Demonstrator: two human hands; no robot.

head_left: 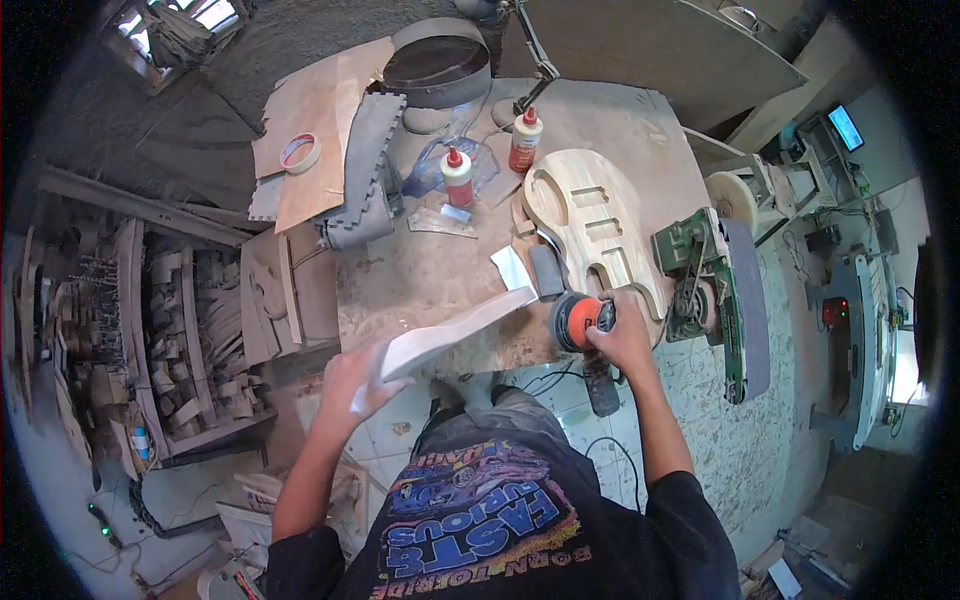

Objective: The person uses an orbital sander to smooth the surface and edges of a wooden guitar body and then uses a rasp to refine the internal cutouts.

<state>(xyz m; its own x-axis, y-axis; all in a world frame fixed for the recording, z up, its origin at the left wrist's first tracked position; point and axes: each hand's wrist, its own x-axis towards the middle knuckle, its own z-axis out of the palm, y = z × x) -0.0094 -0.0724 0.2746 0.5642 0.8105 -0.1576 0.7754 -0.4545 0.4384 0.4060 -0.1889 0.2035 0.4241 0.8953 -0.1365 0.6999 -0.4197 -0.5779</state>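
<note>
pale wooden piece (pixel 460 333), just the one, long and gently curved, was held at a slant over the near edge of the workbench (pixel 400 290), its far end pointing up and to the right. two hands were in on it, well apart: the left hand (pixel 360 385) was clamped round the near end of the wood, and the right hand (pixel 625 335) was wrapped round one orange and black sander (pixel 578 322) with one dark canister (pixel 601 388) hanging off it. the sander sat just beside the far end of the wood; couldn't tell if they actually touched.

rest of the bench, by count: one guitar-shaped body (pixel 585 215) lying flat with at least two rectangular pockets cut in it, one dark grey block (pixel 546 272) beside it, one white sheet (pixel 512 268), and two glue bottles (one nearer (pixel 457 185), one farther (pixel 524 145)), both with red caps. farther left were one roll of tape (pixel 300 153) lying on a thin board (pixel 325 185), and one bent grey foam mat (pixel 365 175). one big round hoop (pixel 437 70) sat at the back, and one green belt machine (pixel 733 320) stood off to the right.
</note>
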